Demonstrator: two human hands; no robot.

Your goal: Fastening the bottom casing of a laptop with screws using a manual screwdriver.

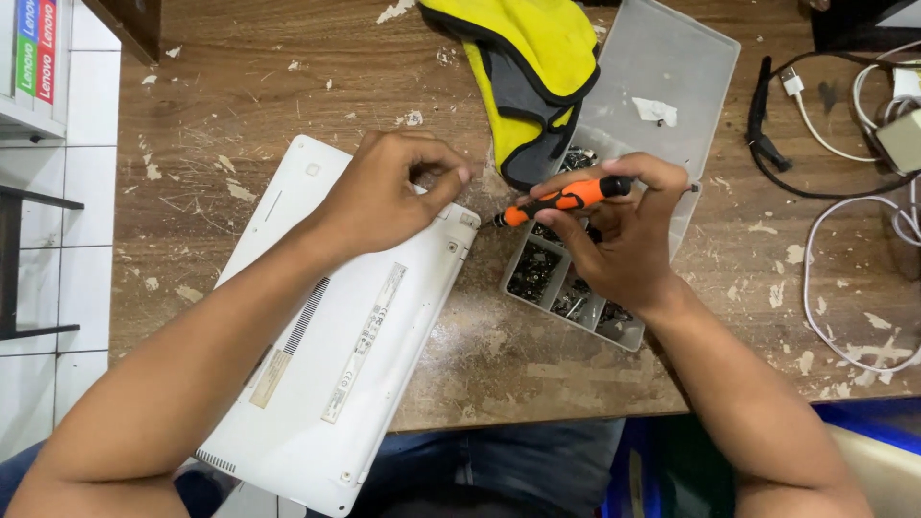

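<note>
A white laptop (pixel 355 336) lies bottom-up on the wooden table (pixel 288 86), angled from near left to the middle. My left hand (pixel 389 192) hovers over its far corner with thumb and fingertips pinched together; whatever is between them is too small to tell. My right hand (pixel 624 240) holds an orange and black screwdriver (pixel 566 199) level, tip pointing left toward the laptop corner. Under this hand sits a clear compartment box (pixel 537 278) full of small dark screws.
The box's open lid (pixel 672 67) lies behind it, with a yellow and grey cloth (pixel 532 67) beside it. Black and white cables (pixel 815 144) sprawl at the right. A white tiled wall or floor (pixel 58 269) lies left of the table. My legs show below the table edge.
</note>
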